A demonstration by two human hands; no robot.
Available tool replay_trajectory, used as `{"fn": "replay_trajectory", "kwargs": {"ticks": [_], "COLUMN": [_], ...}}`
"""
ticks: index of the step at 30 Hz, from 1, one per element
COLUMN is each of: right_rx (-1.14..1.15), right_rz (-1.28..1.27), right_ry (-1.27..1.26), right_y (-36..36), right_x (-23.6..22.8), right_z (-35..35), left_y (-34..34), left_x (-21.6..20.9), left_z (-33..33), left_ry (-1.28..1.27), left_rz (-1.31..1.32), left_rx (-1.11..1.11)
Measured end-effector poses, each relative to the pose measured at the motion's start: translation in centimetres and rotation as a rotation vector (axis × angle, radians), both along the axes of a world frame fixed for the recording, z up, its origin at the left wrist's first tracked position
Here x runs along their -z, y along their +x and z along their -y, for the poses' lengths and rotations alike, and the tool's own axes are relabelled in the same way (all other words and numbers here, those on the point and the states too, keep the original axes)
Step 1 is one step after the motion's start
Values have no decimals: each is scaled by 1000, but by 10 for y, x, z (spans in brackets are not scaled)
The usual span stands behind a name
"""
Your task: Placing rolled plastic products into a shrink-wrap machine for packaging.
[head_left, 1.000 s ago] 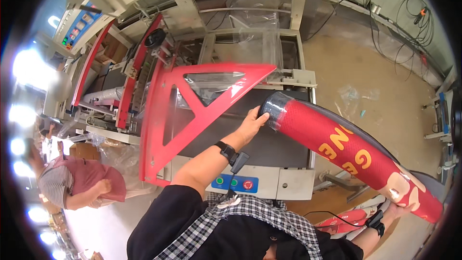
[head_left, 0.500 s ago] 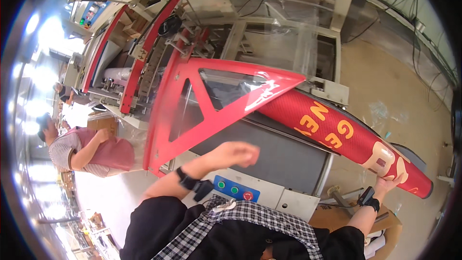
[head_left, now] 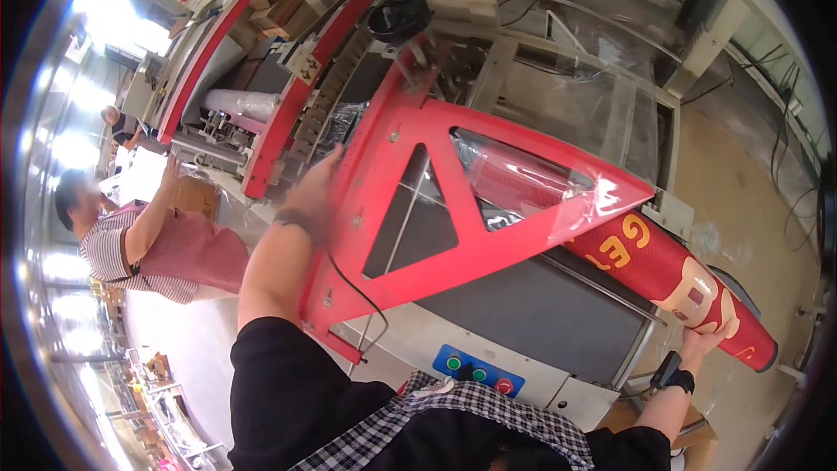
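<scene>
Grey belt-like bed [head_left: 532, 318] of the machine stretches before me, a blue button panel [head_left: 479, 372] on its near edge and a co-worker [head_left: 187, 244] standing off to my left. Slanting across it, the red roll [head_left: 663, 275] with yellow lettering runs beneath the red triangular frame [head_left: 405, 277], showing through its window, while my right hand [head_left: 704, 342] grasps its outer end from the near side. My left hand [head_left: 316, 192], blurred, is at the frame's left edge, and I cannot tell whether its fingers are closed.
</scene>
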State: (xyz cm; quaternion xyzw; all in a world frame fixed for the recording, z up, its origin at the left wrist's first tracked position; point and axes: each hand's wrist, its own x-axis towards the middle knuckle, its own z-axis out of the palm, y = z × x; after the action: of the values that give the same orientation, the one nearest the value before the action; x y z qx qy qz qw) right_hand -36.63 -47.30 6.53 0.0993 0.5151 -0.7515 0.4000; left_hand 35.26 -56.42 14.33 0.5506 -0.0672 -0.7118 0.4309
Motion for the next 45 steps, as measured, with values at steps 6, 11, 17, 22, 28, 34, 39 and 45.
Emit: {"fn": "replay_trajectory", "kwargs": {"ticks": [6,11,17,22,28,34,39,45], "right_rx": [-46,-148,-219,-291,-388,-575,-711,-989], "right_rz": [17,47,54,48,57,87,142,-501], "right_ry": [68,114,124,212,217,248,366,532], "right_y": [43,78,83,132,162,188,220,199], "right_x": [-6,-5,1,-12,-13,-11,-36,-33], "right_z": [16,25,40,43,43,40,32,17], "left_y": [36,68,59,68,84,114,93,91], "left_x": [33,76,69,81,85,123,98,102], "left_z": [-21,-35,-34,-37,-36,-38,-35,-42], "left_ry": [137,120,124,109,119,32,-90,-67], "left_rz": [-250,-168,-127,-89,-56,-86,-250,-261], "left_rx": [-179,-175,-167,-131,-199,-347,-222,-216]}}
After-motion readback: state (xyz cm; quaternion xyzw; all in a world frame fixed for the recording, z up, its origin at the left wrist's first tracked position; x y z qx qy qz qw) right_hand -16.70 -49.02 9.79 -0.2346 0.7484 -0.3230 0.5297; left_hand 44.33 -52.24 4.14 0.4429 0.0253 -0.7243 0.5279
